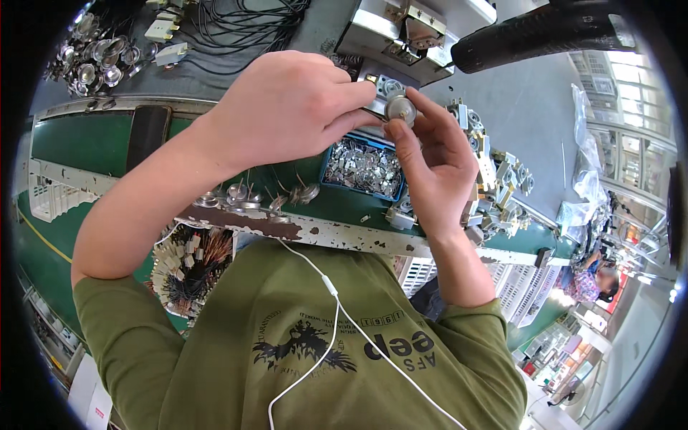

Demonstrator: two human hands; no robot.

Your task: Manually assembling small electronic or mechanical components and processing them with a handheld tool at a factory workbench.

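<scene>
Between the thumb and fingers of my right hand (pixel 438 154) is a small round metal part (pixel 400 109), a silvery disc with a brass-coloured centre. My left hand (pixel 297 104) is closed in a pinch right beside the disc, its fingertips almost at its edge. What those fingertips hold is hidden or too small to make out. Just behind the disc, a metal piece with a round hole (pixel 387 86) shows at the machine's base. Below both hands a blue tray (pixel 362 190) contains many small shiny metal pieces.
A metal fixture (pixel 394 36) stands at the back, with a thick black tube (pixel 545 37) to its right. Assembled metal parts (pixel 502 183) crowd the right side. Round metal caps (pixel 97 57) and black cables (pixel 244 29) lie far left. Wired discs (pixel 247 195) sit along the chipped table edge (pixel 337 235).
</scene>
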